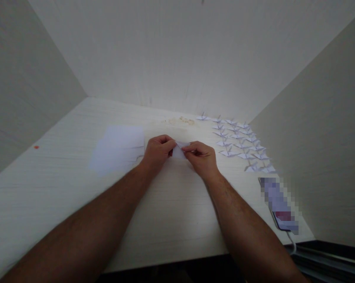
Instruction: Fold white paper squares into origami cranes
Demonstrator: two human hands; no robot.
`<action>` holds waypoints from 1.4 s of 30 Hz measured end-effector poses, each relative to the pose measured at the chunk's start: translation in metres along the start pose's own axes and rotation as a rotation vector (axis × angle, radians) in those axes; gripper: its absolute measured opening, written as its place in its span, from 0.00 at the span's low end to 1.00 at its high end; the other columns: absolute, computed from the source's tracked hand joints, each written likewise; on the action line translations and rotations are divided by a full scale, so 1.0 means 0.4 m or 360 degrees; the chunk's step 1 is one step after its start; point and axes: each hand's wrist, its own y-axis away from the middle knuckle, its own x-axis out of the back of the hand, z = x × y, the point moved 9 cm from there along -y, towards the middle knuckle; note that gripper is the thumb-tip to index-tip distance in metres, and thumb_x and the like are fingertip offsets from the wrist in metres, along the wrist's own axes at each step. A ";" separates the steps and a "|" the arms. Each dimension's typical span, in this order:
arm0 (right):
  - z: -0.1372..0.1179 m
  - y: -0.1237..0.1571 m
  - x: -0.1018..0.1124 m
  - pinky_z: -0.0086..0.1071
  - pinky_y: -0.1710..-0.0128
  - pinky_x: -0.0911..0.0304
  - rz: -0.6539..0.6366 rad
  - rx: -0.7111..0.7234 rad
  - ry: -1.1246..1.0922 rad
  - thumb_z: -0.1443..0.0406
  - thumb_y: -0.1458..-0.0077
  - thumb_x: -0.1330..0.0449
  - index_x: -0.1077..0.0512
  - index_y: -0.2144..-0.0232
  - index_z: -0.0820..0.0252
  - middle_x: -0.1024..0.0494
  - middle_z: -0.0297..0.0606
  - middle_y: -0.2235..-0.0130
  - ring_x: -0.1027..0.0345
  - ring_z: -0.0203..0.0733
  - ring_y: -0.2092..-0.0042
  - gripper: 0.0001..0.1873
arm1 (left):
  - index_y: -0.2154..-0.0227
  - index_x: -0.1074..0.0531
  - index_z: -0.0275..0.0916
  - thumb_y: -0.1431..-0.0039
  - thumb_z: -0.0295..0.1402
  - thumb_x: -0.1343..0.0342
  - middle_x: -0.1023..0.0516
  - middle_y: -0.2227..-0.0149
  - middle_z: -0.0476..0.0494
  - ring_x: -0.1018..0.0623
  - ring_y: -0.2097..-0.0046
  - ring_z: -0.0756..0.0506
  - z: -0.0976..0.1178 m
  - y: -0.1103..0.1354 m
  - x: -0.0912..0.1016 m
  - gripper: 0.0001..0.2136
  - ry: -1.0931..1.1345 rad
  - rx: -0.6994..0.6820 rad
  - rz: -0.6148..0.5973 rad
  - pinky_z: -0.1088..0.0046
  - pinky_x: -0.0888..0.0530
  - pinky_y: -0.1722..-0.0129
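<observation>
Folded paper [178, 153]: partly hidden by fingertips of left hand [157, 152] and right hand [202, 158]; crease layout unreadable. Both forearms cut off at bottom edge. Sheets at left [120, 147] washed out, borders smeared, count can't be told. Paper cranes [229, 152] overlap in view; individual folds too small. Phone [279, 204] screen pixelated, content unreadable. Cable [292, 244] can't be traced past bench [171, 220] edge. Red spot [36, 147] too small to ID. Area under bench too dark to read.

Left fingers [169, 145] and right fingers [190, 147] pinching white paper [178, 153], apparently folded, paper cranes [241, 146] near phone [277, 202]
</observation>
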 end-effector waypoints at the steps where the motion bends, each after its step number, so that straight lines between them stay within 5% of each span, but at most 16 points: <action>1: 0.001 0.000 0.001 0.32 0.66 0.32 0.0000 0.0000 0.0009 0.68 0.51 0.37 0.19 0.70 0.51 0.20 0.33 0.66 0.27 0.38 0.65 0.08 | 0.84 0.31 0.38 0.56 0.32 0.41 0.35 0.86 0.54 0.38 0.81 0.53 0.003 0.002 0.001 0.07 -0.0006 0.0000 0.0006 0.76 0.42 0.81; 13: 0.005 -0.006 0.005 0.31 0.65 0.31 0.0000 0.0032 0.0130 0.69 0.52 0.37 0.19 0.70 0.53 0.20 0.35 0.65 0.26 0.37 0.63 0.08 | 0.81 0.28 0.37 0.54 0.33 0.40 0.34 0.85 0.54 0.37 0.80 0.54 0.009 0.007 0.004 0.07 -0.0093 -0.0007 0.0041 0.77 0.41 0.80; 21: -0.012 -0.006 0.010 0.31 0.64 0.30 0.0000 0.0127 0.0188 0.69 0.51 0.38 0.19 0.70 0.53 0.19 0.35 0.65 0.26 0.37 0.63 0.08 | 0.79 0.28 0.36 0.53 0.36 0.37 0.32 0.83 0.53 0.36 0.79 0.54 0.007 0.006 -0.015 0.09 0.0047 -0.0013 -0.0154 0.76 0.40 0.78; 34: -0.004 -0.010 0.008 0.33 0.60 0.29 -0.0020 0.0123 0.0236 0.69 0.49 0.38 0.19 0.70 0.52 0.19 0.35 0.64 0.26 0.38 0.61 0.08 | 0.77 0.26 0.36 0.53 0.38 0.36 0.31 0.82 0.53 0.36 0.79 0.53 0.016 0.012 -0.006 0.10 -0.0191 -0.0011 -0.0077 0.76 0.39 0.77; 38: 0.001 -0.009 0.003 0.31 0.65 0.30 -0.0067 0.0005 0.0146 0.65 0.50 0.37 0.20 0.70 0.53 0.20 0.37 0.61 0.26 0.39 0.60 0.05 | 0.77 0.26 0.36 0.53 0.37 0.37 0.31 0.81 0.53 0.36 0.78 0.54 0.019 0.010 -0.007 0.09 -0.0270 -0.0046 -0.0084 0.76 0.39 0.77; 42: 0.035 -0.011 0.005 0.29 0.71 0.33 -0.0050 -0.0354 -0.0088 0.60 0.52 0.35 0.23 0.64 0.55 0.23 0.31 0.71 0.30 0.34 0.71 0.11 | 0.76 0.25 0.36 0.52 0.37 0.37 0.28 0.79 0.52 0.34 0.77 0.53 0.021 0.010 -0.010 0.08 -0.0331 -0.0070 -0.0110 0.76 0.37 0.76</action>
